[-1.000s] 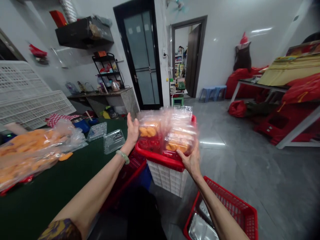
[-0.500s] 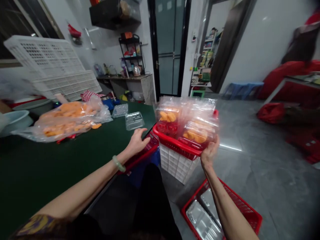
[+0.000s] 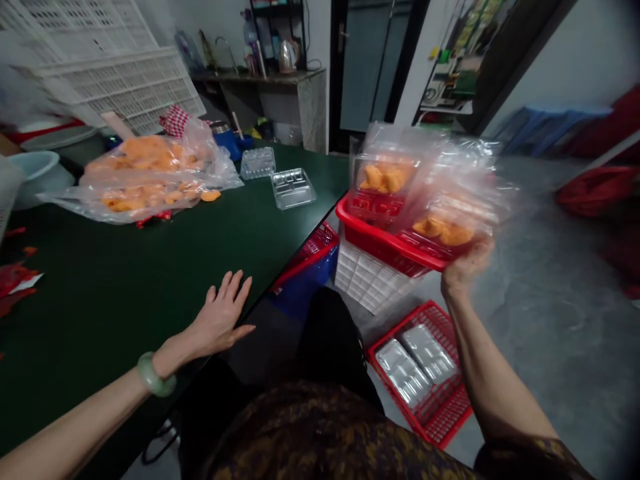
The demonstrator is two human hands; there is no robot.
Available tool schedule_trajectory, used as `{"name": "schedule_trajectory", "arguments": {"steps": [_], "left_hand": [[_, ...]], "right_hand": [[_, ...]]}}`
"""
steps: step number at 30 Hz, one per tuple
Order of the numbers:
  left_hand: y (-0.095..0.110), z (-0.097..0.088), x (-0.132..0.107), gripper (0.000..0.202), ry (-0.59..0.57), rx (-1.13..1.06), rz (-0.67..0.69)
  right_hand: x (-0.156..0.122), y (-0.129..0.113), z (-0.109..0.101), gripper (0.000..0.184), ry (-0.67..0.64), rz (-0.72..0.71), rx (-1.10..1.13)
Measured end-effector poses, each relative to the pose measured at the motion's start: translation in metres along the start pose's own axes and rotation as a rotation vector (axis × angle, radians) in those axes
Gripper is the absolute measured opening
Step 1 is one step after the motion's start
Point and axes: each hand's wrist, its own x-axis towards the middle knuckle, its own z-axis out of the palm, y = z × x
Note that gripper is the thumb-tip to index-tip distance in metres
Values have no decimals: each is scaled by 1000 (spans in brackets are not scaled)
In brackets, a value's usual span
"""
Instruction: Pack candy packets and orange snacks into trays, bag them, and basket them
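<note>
The left hand [image 3: 219, 315] is open, palm down and fingers spread, over the dark green table [image 3: 95, 313] near its front edge. It holds nothing, though whether the palm touches the surface is hard to tell. A pale green bangle [image 3: 156, 375] circles that wrist.

The right hand [image 3: 467, 267] is curled up under a bundle of clear plastic bags [image 3: 425, 193], right of centre, gripping it from below. Most of the fingers are hidden behind the plastic. The bundle is blurred, but orange pieces on red trays show through; what they are can't be made out. Its lower edge sits just over the rim of a red basket [image 3: 380, 243] stacked on a white crate [image 3: 373, 283], and whether they touch is unclear.

Lower right on the floor, a red wire basket [image 3: 417, 373] holds foil trays [image 3: 403, 373]. At the upper left of the table lie a large bag of orange pieces [image 3: 145, 180] and two clear plastic boxes [image 3: 293, 188]. White crates [image 3: 100, 67] are cut off by the top edge.
</note>
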Motion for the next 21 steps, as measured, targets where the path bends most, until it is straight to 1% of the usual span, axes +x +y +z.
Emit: {"name": "schedule_trajectory", "arguments": {"steps": [3,4,8,10,12,16,21], "left_hand": [[-7,11,1,81,25,7,59],[-9,15,1,80,41,5,73],[-12,21,1,80,133,-7,122],[-11,20,0,80,180,-15,145],[-7,18,-1,78,203,-27,159],[0,14,-2,75,176,-58,135],[4,16,-4,75,141,-53,74]], "right_hand": [[0,-1,-1,63,61,-101,-78],[0,-1,-1,63,55,-113,-97],[1,-1,4,73,0,-104,-196],[1,-2,10,76,-33,-81,-250],[1,-5,15,76,-54,-68,-264],[-1,-10,20,72,-51,-74,-236],[-5,-14,17,70,-82,-56,-229]]}}
